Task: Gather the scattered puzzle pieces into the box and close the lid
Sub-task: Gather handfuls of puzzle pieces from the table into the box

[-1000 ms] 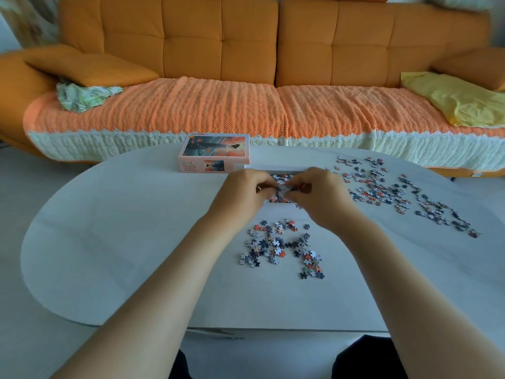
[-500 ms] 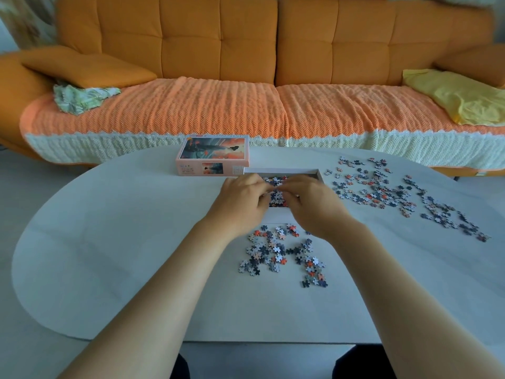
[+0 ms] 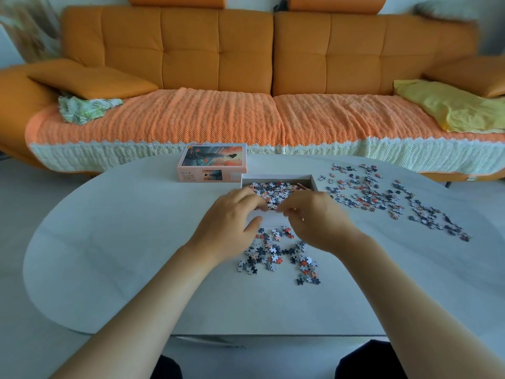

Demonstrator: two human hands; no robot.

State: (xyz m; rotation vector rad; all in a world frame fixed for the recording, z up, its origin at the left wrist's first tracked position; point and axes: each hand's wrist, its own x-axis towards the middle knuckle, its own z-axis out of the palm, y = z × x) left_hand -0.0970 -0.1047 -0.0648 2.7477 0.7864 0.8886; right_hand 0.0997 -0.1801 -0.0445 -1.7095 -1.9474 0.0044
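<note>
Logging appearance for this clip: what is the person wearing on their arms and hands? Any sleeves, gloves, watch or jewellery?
The left forearm and right forearm are bare down to the frame's edge, with no sleeves in view. The left hand and right hand wear no gloves, and no watch or bracelet shows at either wrist. Rings are too small to tell.

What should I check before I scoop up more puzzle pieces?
1. Box open, pieces inside: ok.
2. Lid out of the way, on the table by the box's far left corner: ok.
3. Left hand and right hand empty: cannot tell; the fingers curl over the box's near edge.
4. Near pile gathered: not ok; it lies just in front of the box.
5. Right pile gathered: not ok; it is spread over the table's right side.
</note>
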